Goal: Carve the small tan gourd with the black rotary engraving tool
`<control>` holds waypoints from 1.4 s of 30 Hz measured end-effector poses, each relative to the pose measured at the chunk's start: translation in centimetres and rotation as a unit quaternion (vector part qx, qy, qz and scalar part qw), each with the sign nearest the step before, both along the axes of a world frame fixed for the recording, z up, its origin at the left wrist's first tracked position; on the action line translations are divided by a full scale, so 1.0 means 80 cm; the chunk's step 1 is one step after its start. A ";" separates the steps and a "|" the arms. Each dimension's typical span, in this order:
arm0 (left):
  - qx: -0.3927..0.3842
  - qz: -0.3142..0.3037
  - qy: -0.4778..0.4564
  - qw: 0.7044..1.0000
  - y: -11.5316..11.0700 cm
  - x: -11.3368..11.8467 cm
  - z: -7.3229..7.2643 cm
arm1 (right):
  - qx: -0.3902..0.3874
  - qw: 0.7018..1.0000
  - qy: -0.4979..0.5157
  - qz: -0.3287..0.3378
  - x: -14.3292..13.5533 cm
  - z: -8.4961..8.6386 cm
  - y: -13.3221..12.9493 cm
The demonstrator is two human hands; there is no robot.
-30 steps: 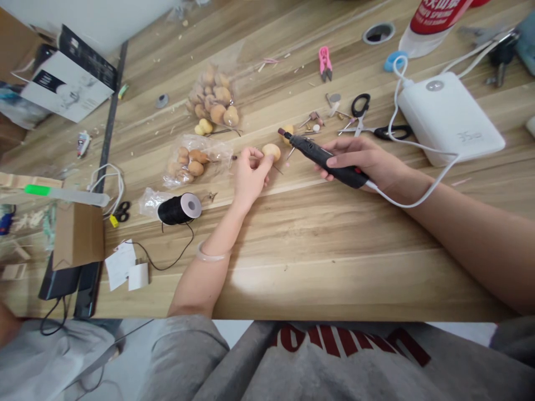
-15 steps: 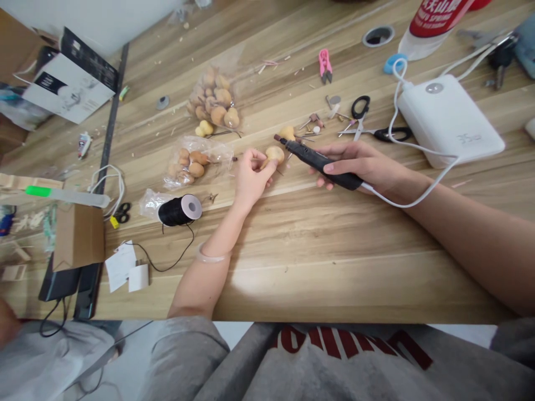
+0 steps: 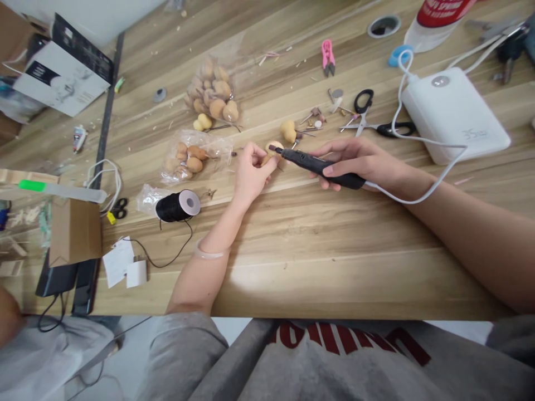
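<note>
Between the fingertips of my left hand [image 3: 252, 174] is a small tan gourd [image 3: 273, 149], partly hidden by the fingers. My right hand [image 3: 351, 161] is wrapped round a black rotary tool [image 3: 311, 162], whose brown tip lies over the gourd; whether they touch I cannot tell. A white cable runs from the tool's rear end. Just beyond the tool, a yellowish gourd [image 3: 288, 131] lies on the wooden table [image 3: 309, 267], beside several small grinding bits [image 3: 314, 116].
Black scissors [image 3: 363, 114], a white power bank [image 3: 455, 117] and a bottle [image 3: 434, 25] stand or lie at right. Pink cutters [image 3: 328, 57] lie beyond. Leftward are bagged gourds [image 3: 215, 92], a smaller bag [image 3: 194, 157] and a black cord spool [image 3: 178, 206]. Another person's arm [image 3: 9, 318] shows at far left.
The tool's tip has moved left, from beside the held gourd to over it. More of the loose yellowish gourd shows. The whole view has shifted slightly.
</note>
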State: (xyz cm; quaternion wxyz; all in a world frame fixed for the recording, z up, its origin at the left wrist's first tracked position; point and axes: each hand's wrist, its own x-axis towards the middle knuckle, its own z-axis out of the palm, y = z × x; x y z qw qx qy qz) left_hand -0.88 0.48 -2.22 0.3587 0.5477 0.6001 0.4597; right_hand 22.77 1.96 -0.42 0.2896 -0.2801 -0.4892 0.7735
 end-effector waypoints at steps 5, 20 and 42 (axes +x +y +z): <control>0.008 -0.001 -0.001 1.000 0.001 0.000 -0.001 | -0.007 1.000 0.004 -0.004 -0.001 -0.001 0.001; -0.013 0.003 0.010 1.000 -0.003 0.002 0.005 | -0.005 1.000 -0.002 -0.024 -0.001 0.001 0.000; -0.008 -0.014 0.002 1.000 -0.002 0.001 0.003 | 0.001 0.999 -0.009 -0.031 -0.001 0.001 -0.002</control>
